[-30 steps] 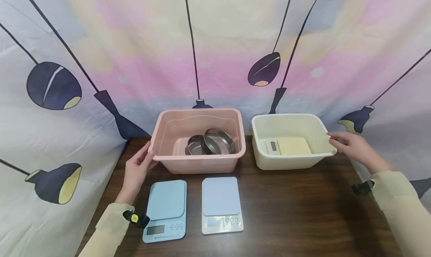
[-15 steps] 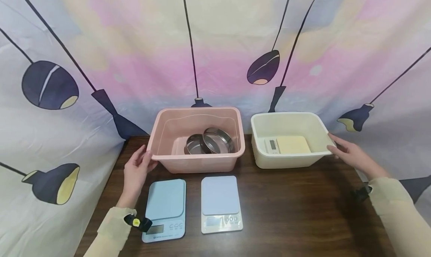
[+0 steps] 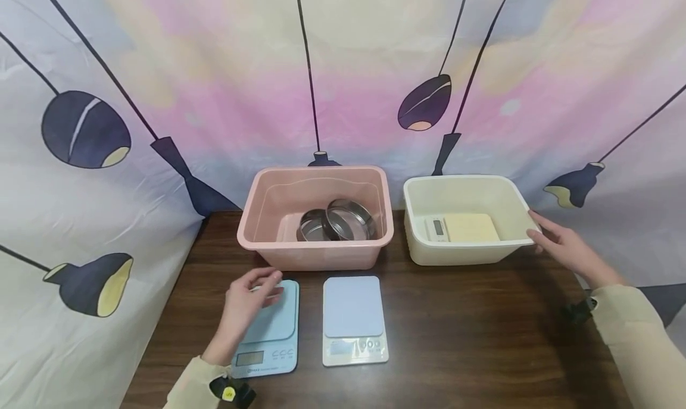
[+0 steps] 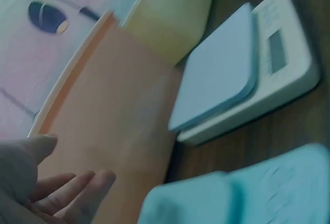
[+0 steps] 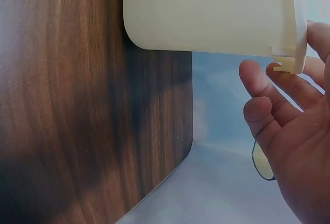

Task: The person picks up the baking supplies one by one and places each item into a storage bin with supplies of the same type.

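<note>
My left hand (image 3: 241, 308) hovers over the light blue kitchen scale (image 3: 286, 319), fingers loosely bent with nothing between them. In the left wrist view, its thumb and fingers (image 4: 93, 193) stand apart in front of the pink basin's wall (image 4: 113, 105). My right hand (image 3: 568, 251) grips the right end of the cream basin (image 3: 466, 255) by its rim. The right wrist view has the thumb over the rim (image 5: 299, 33) and fingertips (image 5: 252, 74) beneath it. Inside this basin lies a scale with a pale yellow plate (image 3: 471, 227).
The pink basin (image 3: 316, 257) stands left of the cream one and holds two round metal sieves (image 3: 370, 224), one leaning on the other. A white kitchen scale (image 3: 354, 308) lies beside the blue one on the dark wooden table (image 3: 455, 325). A printed curtain (image 3: 364, 69) hangs behind.
My left hand has let go of the pink basin's left rim and come right and nearer, over the blue scale. My right hand stays at the cream basin's rim.
</note>
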### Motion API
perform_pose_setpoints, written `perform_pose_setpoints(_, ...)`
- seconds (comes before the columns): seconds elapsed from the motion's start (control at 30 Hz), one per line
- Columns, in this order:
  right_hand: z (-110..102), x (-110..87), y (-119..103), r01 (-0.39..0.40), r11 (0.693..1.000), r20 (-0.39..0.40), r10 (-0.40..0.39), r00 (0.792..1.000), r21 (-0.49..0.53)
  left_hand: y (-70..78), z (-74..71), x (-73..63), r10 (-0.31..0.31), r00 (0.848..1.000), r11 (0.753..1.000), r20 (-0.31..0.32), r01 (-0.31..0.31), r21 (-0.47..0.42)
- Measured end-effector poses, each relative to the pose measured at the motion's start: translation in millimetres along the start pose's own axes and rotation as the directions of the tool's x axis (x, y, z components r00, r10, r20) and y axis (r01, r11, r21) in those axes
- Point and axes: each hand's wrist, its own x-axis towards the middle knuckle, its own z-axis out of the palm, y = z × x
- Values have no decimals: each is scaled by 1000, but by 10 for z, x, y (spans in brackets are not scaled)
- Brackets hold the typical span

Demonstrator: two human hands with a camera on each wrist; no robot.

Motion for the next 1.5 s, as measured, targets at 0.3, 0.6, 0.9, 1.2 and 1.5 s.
perform_pose_setpoints(0.3,5,-43,16,-8,1000,4,8,1000,14,-157,547,-219,127,984,950,127,-157,270)
perform_pose_setpoints(0.6,17,-39,-2,-20,1000,10,20,1000,24,-316,833,-257,81,963,901,258,-181,394)
perform_pose_setpoints(0.9,35,5,3,-44,999,21,44,999,28,-385,931,-270,19,961,854,277,-160,495)
perform_pose_setpoints(1.2,27,17,5,-53,998,26,52,998,28,-366,977,-309,28,963,844,267,-166,510)
perform_pose_setpoints(1.5,1,-8,-11,-42,999,31,42,999,18,-393,1058,-330,25,969,839,246,-154,521)
